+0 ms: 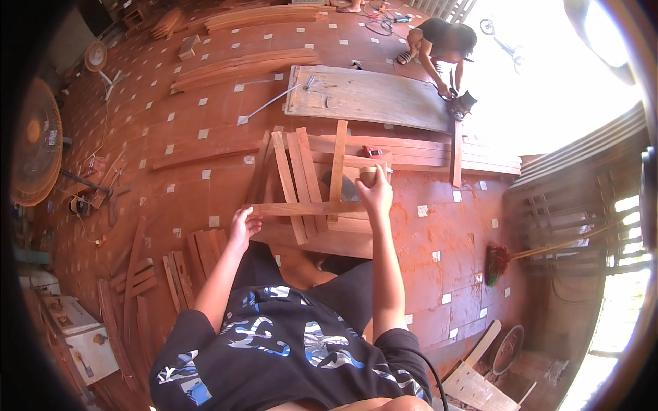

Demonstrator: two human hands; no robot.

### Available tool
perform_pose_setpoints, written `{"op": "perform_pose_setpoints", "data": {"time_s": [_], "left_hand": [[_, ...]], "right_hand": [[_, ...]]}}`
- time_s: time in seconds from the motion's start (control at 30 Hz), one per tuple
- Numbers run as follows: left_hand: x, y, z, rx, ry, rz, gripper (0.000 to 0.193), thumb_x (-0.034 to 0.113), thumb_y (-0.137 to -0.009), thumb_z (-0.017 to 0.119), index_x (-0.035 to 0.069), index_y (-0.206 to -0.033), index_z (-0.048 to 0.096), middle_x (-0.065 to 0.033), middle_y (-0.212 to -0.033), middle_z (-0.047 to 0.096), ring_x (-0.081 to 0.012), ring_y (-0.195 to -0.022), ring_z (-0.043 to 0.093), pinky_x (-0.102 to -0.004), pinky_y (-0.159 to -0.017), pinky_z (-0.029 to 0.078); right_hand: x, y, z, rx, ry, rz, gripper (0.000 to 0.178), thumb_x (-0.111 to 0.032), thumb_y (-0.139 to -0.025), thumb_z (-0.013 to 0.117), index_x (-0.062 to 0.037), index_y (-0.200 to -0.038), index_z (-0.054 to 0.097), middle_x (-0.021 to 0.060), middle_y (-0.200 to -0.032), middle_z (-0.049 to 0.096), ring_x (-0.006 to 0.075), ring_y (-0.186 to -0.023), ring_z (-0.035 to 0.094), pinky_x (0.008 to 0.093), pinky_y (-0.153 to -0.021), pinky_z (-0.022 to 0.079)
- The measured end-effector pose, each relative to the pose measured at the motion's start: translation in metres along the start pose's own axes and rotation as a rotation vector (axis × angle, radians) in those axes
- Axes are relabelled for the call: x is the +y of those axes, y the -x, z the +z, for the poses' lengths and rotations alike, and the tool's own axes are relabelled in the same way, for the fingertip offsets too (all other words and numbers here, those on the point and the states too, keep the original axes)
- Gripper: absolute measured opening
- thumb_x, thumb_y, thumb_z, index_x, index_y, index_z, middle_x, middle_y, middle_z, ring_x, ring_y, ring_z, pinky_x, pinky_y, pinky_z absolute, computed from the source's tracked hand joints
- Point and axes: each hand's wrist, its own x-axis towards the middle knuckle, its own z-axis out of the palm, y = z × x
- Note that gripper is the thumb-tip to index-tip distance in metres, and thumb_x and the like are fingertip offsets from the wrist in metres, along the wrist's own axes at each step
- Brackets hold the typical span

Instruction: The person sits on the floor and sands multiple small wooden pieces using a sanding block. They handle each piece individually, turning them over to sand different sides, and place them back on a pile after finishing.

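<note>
My left hand (243, 228) is closed on the left end of a short reddish wooden strip (298, 209), which lies crosswise in front of my knees. Ahead of the strip's right end, my right hand (376, 194) is wrapped round a small tan rounded object (368, 176) whose kind I cannot make out. Beneath the strip, several wooden slats (285, 179) point away from me, side by side. Another slat (338, 161) stands out paler to their right. A red tool (371, 151) lies just beyond my right hand.
Past the slats lies a large wooden panel (370, 92). At its right end a crouching person (449, 40) holds a power tool (461, 104) on a board. Loose boards (195, 257) and a fan (38, 140) are at left; a red broom (499, 260) is at right.
</note>
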Motion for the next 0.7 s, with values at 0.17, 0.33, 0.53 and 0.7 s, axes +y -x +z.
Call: {"op": "perform_pose_setpoints", "data": {"time_s": [0.17,0.33,0.53,0.7], "left_hand": [[-0.001,0.028,-0.012,-0.021,-0.142,-0.046,0.038,0.04,-0.095,0.072,0.014,-0.115,0.054,-0.0091,-0.102,0.072,-0.016,-0.078,0.068,-0.0327,-0.068,0.054],[-0.001,0.051,-0.01,-0.057,-0.159,-0.089,0.036,0.038,-0.097,0.071,0.013,-0.117,0.055,-0.0087,-0.102,0.073,-0.0148,-0.078,0.068,-0.0313,-0.068,0.055],[-0.013,0.066,-0.016,-0.08,-0.232,-0.129,0.036,0.04,-0.099,0.069,0.012,-0.117,0.057,-0.0061,-0.098,0.073,-0.0122,-0.076,0.068,-0.0283,-0.067,0.054],[-0.018,0.079,-0.019,-0.043,-0.267,-0.093,0.036,0.042,-0.099,0.068,0.012,-0.117,0.059,-0.0046,-0.097,0.072,-0.0113,-0.075,0.068,-0.0269,-0.066,0.053]], "right_hand": [[-0.035,0.063,0.032,0.046,0.205,-0.172,0.083,-0.017,-0.081,0.075,0.0036,-0.152,0.037,0.0268,-0.135,0.059,0.0414,-0.119,0.063,0.0457,-0.099,0.054],[-0.061,0.107,0.079,0.098,0.269,-0.322,0.083,-0.016,-0.083,0.074,0.0094,-0.152,0.034,0.0286,-0.143,0.052,0.0424,-0.135,0.052,0.0456,-0.115,0.043],[-0.092,0.162,0.11,-0.13,0.093,-0.588,0.089,-0.018,-0.081,0.078,0.0084,-0.152,0.032,0.0323,-0.147,0.049,0.0431,-0.141,0.046,0.0502,-0.122,0.033],[-0.058,0.137,0.079,-0.091,0.139,-0.432,0.083,-0.013,-0.079,0.075,0.0063,-0.15,0.038,0.0297,-0.149,0.049,0.0415,-0.144,0.044,0.0509,-0.123,0.031]]}}
